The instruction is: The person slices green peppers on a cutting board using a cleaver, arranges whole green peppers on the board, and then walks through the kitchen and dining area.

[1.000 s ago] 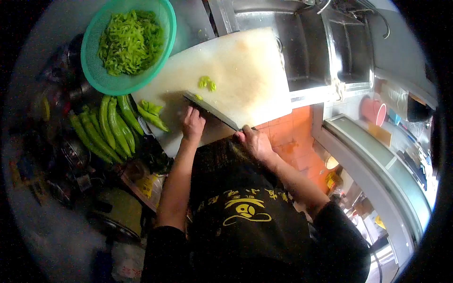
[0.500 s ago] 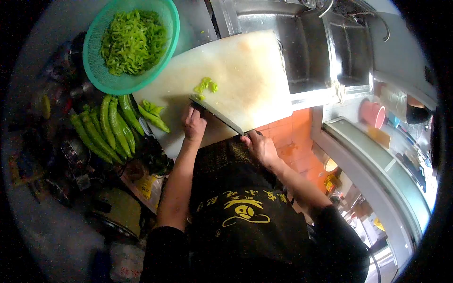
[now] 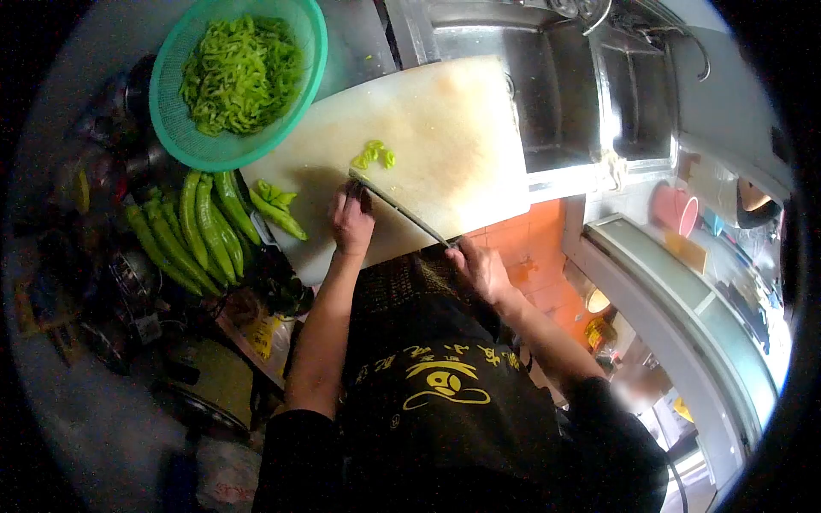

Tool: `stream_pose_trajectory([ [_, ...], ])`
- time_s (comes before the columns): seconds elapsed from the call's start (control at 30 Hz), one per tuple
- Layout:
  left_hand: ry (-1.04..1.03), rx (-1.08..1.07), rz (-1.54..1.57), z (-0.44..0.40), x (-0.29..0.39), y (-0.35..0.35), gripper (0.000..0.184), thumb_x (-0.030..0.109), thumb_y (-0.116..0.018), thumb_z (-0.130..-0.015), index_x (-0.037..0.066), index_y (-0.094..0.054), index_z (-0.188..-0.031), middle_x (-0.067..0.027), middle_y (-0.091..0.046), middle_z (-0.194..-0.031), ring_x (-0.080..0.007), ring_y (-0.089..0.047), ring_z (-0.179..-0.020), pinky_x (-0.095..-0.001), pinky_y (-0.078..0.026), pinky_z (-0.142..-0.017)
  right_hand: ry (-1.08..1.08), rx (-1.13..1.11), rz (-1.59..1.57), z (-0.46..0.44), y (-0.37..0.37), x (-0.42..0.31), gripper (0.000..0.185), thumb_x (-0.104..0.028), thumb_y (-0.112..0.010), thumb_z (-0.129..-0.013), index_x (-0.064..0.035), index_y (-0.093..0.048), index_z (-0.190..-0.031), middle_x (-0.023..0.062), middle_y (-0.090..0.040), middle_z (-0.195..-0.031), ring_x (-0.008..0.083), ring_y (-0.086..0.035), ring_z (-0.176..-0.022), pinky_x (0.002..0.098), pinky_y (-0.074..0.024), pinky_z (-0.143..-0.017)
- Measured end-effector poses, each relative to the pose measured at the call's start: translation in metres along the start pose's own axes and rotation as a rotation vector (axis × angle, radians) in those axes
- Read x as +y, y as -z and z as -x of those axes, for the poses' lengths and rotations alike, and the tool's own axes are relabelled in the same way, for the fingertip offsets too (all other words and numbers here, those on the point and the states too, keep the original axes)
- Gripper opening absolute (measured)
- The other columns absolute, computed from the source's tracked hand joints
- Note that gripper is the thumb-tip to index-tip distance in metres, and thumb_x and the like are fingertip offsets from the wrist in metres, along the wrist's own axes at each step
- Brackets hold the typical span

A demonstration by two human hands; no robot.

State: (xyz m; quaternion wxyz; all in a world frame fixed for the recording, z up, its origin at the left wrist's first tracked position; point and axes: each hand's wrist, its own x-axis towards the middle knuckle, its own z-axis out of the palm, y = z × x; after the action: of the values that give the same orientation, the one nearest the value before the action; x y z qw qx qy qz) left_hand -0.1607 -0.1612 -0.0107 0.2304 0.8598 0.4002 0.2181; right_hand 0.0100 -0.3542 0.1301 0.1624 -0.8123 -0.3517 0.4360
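Note:
My right hand [image 3: 481,272] is closed on the handle of a knife [image 3: 402,210], whose blade slants up and left over the white cutting board [image 3: 445,111]. Beside the blade's far end, my left hand [image 3: 351,224] has its fingers curled together over the board; what they hold is hidden. Small green pepper slices [image 3: 373,155] lie just beyond the blade tip. Left of my left hand, some green pepper pieces [image 3: 278,209] rest at the board's edge. Several whole long green peppers [image 3: 205,227] lie farther left.
A green mesh basket [image 3: 162,103] holding shredded green pepper stands at the upper left, over the board's corner. Metal sinks [image 3: 556,94] are at the upper right. A pink bucket [image 3: 676,208] is at the right, beyond the orange tiled floor [image 3: 534,248].
The knife and my right hand have shifted slightly right. More slices lie beyond the blade tip than a second ago. My left hand stays beside the blade with its fingers curled.

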Motion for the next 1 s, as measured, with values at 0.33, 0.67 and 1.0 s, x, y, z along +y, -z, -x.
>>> stream_pose_trajectory([
  [0.33, -0.005, -0.001, -0.031, 0.006, -0.008, -0.006, 0.028, -0.004, -0.062, -0.081, -0.002, -0.064, -0.109, -0.0224, -0.063, -0.104, -0.0425, -0.061, -0.092, -0.0484, -0.052, -0.077, 0.076, 0.057, -0.002, 0.000, -0.002, -0.006, 0.032, -0.034, -0.060, -0.098, -0.0027, -0.058, -0.094, 0.0255, -0.063, -0.076, 0.0471, -0.062, -0.072, 0.0514, -0.0493, -0.059],
  [0.67, 0.075, 0.048, 0.099, -0.012, 0.013, -0.002, 0.013, 0.001, -0.065, -0.084, 0.000, -0.067, -0.097, -0.0165, -0.067, -0.103, -0.0375, -0.064, -0.098, -0.0436, -0.053, -0.083, -0.021, 0.067, -0.230, -0.028, -0.013, 0.001, 0.034, -0.034, -0.052, -0.102, -0.0014, -0.060, -0.095, 0.0286, -0.063, -0.079, 0.0487, -0.062, -0.079, 0.0509, -0.0486, -0.067],
  [1.0, 0.090, -0.049, -0.265, -0.041, -0.061, 0.116, 0.020, 0.008, -0.071, -0.079, 0.006, -0.069, -0.099, -0.0111, -0.065, -0.105, -0.0322, -0.058, -0.105, -0.0480, -0.046, -0.091, -0.041, -0.077, -0.196, -0.026, -0.022, -0.001, 0.039, -0.036, -0.050, -0.104, 0.0014, -0.061, -0.096, 0.0272, -0.063, -0.079, 0.0440, -0.063, -0.074, 0.0463, -0.0493, -0.067],
])
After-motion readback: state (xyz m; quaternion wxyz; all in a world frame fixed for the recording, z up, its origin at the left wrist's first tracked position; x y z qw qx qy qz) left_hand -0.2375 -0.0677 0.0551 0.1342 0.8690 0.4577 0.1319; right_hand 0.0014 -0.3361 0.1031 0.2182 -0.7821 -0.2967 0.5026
